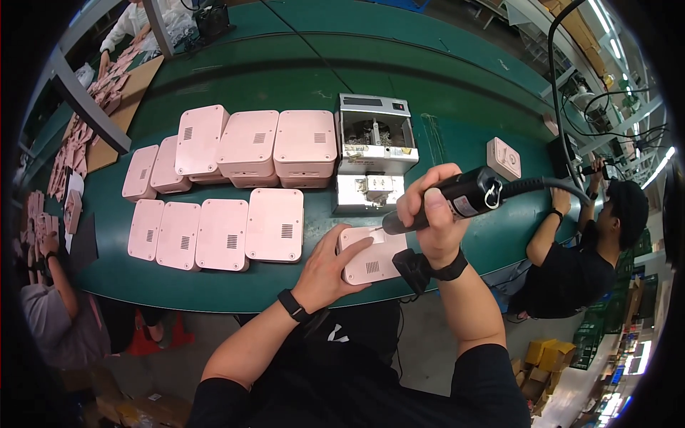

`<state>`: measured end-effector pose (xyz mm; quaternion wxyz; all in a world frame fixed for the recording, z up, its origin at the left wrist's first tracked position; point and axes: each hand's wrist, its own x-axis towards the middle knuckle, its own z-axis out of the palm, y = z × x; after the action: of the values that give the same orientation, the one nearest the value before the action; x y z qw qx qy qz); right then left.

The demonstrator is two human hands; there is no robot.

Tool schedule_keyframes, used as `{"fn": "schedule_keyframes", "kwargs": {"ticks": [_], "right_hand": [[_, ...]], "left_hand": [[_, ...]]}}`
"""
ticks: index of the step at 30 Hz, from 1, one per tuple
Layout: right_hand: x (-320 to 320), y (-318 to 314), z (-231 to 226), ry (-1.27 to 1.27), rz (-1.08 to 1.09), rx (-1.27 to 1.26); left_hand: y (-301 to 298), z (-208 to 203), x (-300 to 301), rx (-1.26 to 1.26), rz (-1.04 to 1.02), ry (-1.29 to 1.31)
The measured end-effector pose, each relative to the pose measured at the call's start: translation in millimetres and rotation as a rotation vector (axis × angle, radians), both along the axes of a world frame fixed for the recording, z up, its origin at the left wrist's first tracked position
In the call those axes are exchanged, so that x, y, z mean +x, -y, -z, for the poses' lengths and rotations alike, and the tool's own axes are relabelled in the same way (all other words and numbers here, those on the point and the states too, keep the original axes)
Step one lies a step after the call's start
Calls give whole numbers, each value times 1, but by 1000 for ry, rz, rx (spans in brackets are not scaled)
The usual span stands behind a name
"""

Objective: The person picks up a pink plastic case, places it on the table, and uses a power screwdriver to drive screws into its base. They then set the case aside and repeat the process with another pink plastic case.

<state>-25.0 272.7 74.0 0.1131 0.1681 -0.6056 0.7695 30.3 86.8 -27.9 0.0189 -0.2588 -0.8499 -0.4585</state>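
Note:
My right hand (439, 214) is wrapped round a black electric screwdriver (467, 194), tilted so its bit points down and left. The bit's tip meets a pink plastic housing (389, 258) near its upper edge, beside a small pale rectangle. Against the left side of that housing rests my left hand (327, 267), its thumb stretched over the top face and its fingers round the edge, gripping it on the green bench. Just beyond stands a grey screw feeder (377, 135) with loose screws visible inside.
Stacked pink housings (246, 146) and a front row of more housings (222, 232) stand to the left. One pink box (504, 158) sits at the right. A cable (546, 184) trails from the screwdriver. Co-workers (581, 250) are at both sides; a metal post (89, 107) rises at far left.

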Motion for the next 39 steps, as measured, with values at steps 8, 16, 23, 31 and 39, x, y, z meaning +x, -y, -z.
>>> {"fn": "schedule_keyframes", "kwargs": {"ticks": [8, 16, 23, 31, 39], "right_hand": [[-2, 4, -2, -1, -11, 69], [-16, 11, -32, -138, 94, 2], [-27, 16, -32, -72, 98, 45], [0, 28, -31, -25, -100, -69], [-4, 41, -8, 8, -144, -2]], "left_hand": [[0, 1, 0, 2, -8, -11], [-2, -1, -8, -10, 2, -13], [-5, 0, -13, -6, 2, -16], [-4, 0, -14, 8, 1, -34], [-6, 3, -15, 14, -32, -90]]}}
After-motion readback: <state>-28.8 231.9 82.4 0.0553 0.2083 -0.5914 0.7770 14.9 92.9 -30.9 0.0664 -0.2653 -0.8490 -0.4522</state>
